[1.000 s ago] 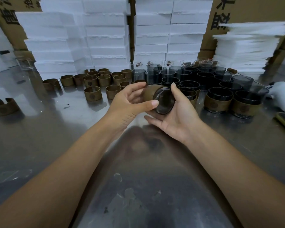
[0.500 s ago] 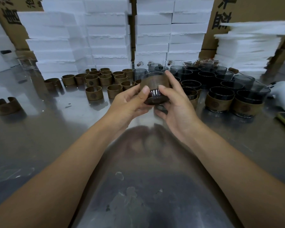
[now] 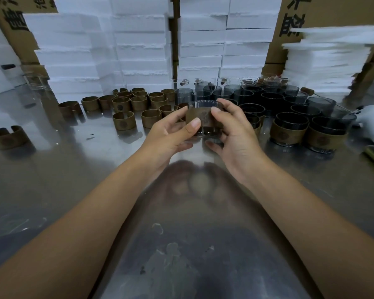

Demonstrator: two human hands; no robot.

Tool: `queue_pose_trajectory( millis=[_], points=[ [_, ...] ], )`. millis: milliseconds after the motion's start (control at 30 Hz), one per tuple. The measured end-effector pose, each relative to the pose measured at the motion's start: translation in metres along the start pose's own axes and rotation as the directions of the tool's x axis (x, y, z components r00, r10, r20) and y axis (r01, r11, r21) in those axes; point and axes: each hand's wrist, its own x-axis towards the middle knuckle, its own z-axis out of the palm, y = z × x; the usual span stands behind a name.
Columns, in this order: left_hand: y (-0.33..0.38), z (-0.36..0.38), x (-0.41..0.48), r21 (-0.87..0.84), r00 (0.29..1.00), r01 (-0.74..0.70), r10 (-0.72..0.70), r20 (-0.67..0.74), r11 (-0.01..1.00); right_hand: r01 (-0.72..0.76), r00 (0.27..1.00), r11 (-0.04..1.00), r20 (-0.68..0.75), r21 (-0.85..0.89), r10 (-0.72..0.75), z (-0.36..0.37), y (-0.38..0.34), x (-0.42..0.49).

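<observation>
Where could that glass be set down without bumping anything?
Bare table lies between the forearms, below the sleeved glass in the left hand and right hand. Another patch: between the lone sleeve at left and the loose brown sleeves. Crowded: the dark glasses at right, up to the white tool.

Packing workshop: stacked foam boxes (image 3: 138, 46), cardboard cartons (image 3: 333, 11), rows of glass cups (image 3: 268, 100), steel table (image 3: 52, 180).

Smoky glass cup (image 3: 206, 104) (brown sleeve (image 3: 203, 115) wrapped round its middle) held upright, mouth up, in mid-air
</observation>
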Motion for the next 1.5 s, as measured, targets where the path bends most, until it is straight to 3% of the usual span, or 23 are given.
queue_pose_trajectory(
  millis=[267, 433, 633, 800, 1067, 1267, 1500],
  points=[
    [-0.004, -0.004, 0.003, -0.018, 0.976, 0.152, -0.148, 0.158, 0.988, 0.121, 0.977, 0.909, -0.114, -0.400, -0.180, -0.003, 0.010, 0.000],
    [-0.005, -0.009, 0.010, -0.071, 0.990, 0.138, -0.140, -0.026, 0.988, 0.195, 0.958, 0.757, -0.042, -0.623, -0.282, -0.011, 0.012, 0.003],
    [-0.007, -0.011, 0.011, -0.097, 0.980, 0.118, -0.132, -0.151, 0.988, 0.344, 0.901, 0.440, 0.161, -0.829, -0.402, -0.021, 0.013, 0.005],
    [-0.006, -0.011, 0.011, -0.089, 0.977, 0.114, -0.128, -0.170, 0.990, 0.346, 0.888, 0.281, 0.215, -0.895, -0.407, -0.026, 0.010, 0.006],
    [-0.003, -0.011, 0.010, -0.085, 0.977, 0.099, -0.113, -0.182, 0.991, 0.217, 0.893, 0.082, 0.164, -0.973, -0.419, -0.032, 0.005, 0.009],
    [-0.002, -0.011, 0.010, -0.095, 0.966, 0.096, -0.116, -0.229, 0.991, 0.170, 0.903, 0.022, 0.146, -0.985, -0.403, -0.035, 0.003, 0.010],
    [0.000, -0.011, 0.009, -0.087, 0.962, 0.109, -0.128, -0.243, 0.990, 0.100, 0.926, 0.030, 0.082, -0.995, -0.367, -0.039, 0.002, 0.012]
  ],
)
